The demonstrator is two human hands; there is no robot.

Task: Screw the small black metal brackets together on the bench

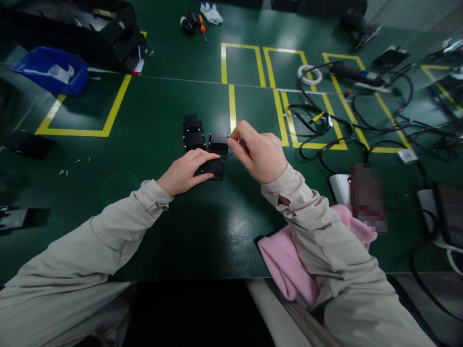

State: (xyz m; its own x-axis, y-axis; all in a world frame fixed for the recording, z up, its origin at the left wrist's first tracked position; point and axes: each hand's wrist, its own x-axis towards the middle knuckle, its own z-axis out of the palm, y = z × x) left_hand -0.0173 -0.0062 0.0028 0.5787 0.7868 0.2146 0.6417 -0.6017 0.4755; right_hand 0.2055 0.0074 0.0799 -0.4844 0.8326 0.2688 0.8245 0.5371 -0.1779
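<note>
My left hand [188, 169] is closed around the left part of a small black box [213, 167], holding it down on the green table. A screwdriver [228, 155] is pinched in my right hand [257, 150]; its thin shaft slants down to the box's upper right corner, and most of its handle is hidden by my fingers. Just beyond the held box lies a second black box [218, 140] with small screws at its corners. To its left, several like black boxes [193, 135] are grouped close together.
Loose screws [64, 172] lie on the left of the table. A blue bin [54, 70] stands at the back left. Black cables [361, 125] and a white tape roll [309, 75] are at the right. Pink cloth [289, 262] lies under my right forearm.
</note>
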